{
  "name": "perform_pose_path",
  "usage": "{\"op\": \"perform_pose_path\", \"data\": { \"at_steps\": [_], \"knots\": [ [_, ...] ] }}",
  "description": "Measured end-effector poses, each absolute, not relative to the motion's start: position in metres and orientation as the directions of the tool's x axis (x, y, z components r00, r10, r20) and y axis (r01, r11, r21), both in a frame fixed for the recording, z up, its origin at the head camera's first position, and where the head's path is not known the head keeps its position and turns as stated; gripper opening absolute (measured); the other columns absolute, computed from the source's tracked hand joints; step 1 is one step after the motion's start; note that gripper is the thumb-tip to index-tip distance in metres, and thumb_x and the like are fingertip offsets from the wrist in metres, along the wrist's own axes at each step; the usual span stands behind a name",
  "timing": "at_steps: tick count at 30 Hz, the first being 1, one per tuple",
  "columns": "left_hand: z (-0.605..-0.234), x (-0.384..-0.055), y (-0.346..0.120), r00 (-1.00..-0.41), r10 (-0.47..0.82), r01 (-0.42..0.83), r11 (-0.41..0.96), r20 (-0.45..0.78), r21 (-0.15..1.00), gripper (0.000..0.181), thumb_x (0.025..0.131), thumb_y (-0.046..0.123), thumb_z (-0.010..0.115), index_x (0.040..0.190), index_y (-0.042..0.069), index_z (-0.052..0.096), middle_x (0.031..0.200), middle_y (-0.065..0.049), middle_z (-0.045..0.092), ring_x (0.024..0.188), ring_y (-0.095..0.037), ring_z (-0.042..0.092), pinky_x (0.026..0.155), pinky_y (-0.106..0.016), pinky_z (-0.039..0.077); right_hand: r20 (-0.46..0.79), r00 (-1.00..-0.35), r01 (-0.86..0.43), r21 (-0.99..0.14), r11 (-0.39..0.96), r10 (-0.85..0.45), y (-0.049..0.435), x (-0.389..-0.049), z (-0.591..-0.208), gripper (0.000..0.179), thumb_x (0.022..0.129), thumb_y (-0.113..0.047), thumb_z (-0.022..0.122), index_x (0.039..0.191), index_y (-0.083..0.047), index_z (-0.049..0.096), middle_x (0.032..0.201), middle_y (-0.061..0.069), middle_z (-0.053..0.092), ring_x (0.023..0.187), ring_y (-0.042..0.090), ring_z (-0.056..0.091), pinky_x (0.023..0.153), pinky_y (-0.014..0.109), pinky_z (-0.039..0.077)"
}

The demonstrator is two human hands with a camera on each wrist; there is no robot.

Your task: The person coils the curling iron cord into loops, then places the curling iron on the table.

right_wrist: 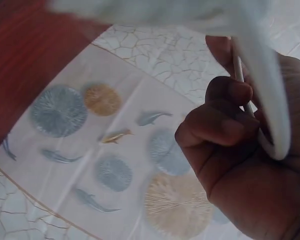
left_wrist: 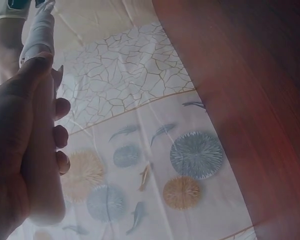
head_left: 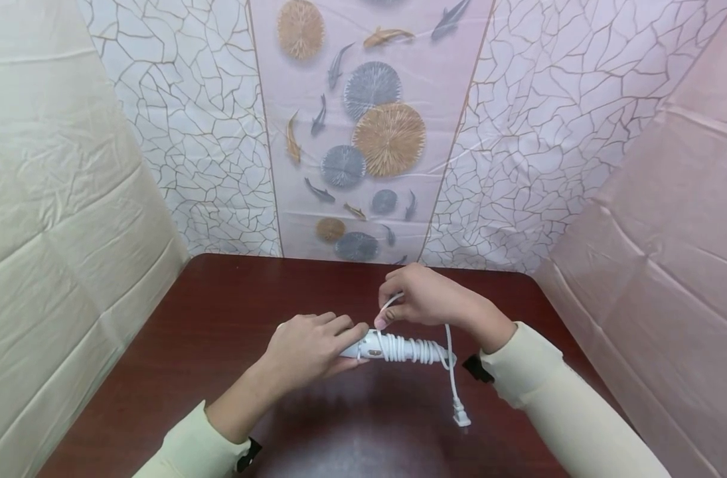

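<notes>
My left hand (head_left: 315,345) grips a long white electric appliance (head_left: 370,345) with a rounded end, held sideways above the table. In the left wrist view its smooth body (left_wrist: 45,165) lies along the palm, fingertips showing past the far side. Several turns of white cord (head_left: 402,348) wrap round the appliance's right part. At the right of the left hand, my right hand (head_left: 429,295) pinches a loop of this cord between thumb and fingers; in the right wrist view the cord (right_wrist: 277,110) runs through the curled fingers. A white plug (head_left: 461,415) dangles from the cord's free end.
The dark red-brown table (head_left: 220,312) lies below both hands. Behind it hangs a patterned cloth backdrop (head_left: 208,133) with fish and round motifs. Pale cloth walls (head_left: 58,199) stand on the left and right sides.
</notes>
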State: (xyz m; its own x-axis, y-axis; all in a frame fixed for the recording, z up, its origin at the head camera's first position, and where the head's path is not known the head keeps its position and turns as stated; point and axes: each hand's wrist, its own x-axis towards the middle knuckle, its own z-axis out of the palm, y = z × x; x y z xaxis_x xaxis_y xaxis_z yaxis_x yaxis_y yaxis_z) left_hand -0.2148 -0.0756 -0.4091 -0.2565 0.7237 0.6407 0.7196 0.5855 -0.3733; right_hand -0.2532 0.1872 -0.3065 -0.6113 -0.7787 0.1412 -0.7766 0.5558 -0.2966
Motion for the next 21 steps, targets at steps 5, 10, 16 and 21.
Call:
{"op": "perform_pose_path", "data": {
  "at_steps": [5,10,16,21],
  "knots": [
    [-0.408,-0.216,-0.075,-0.242,0.716,0.712,0.589,0.655,-0.382,0.046,0.096,0.061,0.078,0.125,0.025,0.072,0.097,0.009,0.075,0.077,-0.013,0.073,0.056,-0.029,0.056,0.072,-0.596,-0.754,-0.391,0.527,-0.8,0.191,-0.26,-0.312,0.007,0.097,-0.026,0.086,0.091,-0.023,0.083,0.083,-0.011,0.067,0.076,0.003,0.055,0.075,0.026,0.051],
    [-0.407,-0.215,-0.075,-0.22,0.72,0.714,0.579,0.659,-0.393,0.045,0.098,0.06,0.076,0.126,0.024,0.072,0.099,0.009,0.076,0.079,-0.014,0.074,0.06,-0.028,0.059,-0.019,-0.58,-0.714,-0.47,0.519,-0.814,0.194,-0.267,-0.319,0.008,0.103,-0.022,0.078,0.1,-0.02,0.085,0.089,-0.007,0.07,0.08,0.005,0.057,0.079,0.027,0.052],
    [-0.407,-0.215,-0.075,-0.164,0.723,0.717,0.554,0.672,-0.422,0.045,0.097,0.058,0.078,0.125,0.023,0.073,0.099,0.01,0.076,0.078,-0.012,0.073,0.061,-0.027,0.059,-0.099,-0.575,-0.649,-0.549,0.527,-0.812,0.196,-0.271,-0.326,0.014,0.106,-0.025,0.075,0.096,-0.021,0.084,0.088,-0.012,0.075,0.081,0.003,0.06,0.08,0.027,0.053],
    [-0.405,-0.213,-0.075,-0.136,0.714,0.718,0.548,0.687,-0.428,0.046,0.096,0.057,0.079,0.125,0.022,0.073,0.099,0.01,0.076,0.078,-0.011,0.073,0.064,-0.027,0.06,-0.11,-0.589,-0.604,-0.599,0.526,-0.801,0.199,-0.272,-0.335,0.017,0.107,-0.028,0.074,0.094,-0.024,0.084,0.084,-0.009,0.074,0.079,0.007,0.06,0.076,0.026,0.051]
  ]
}}
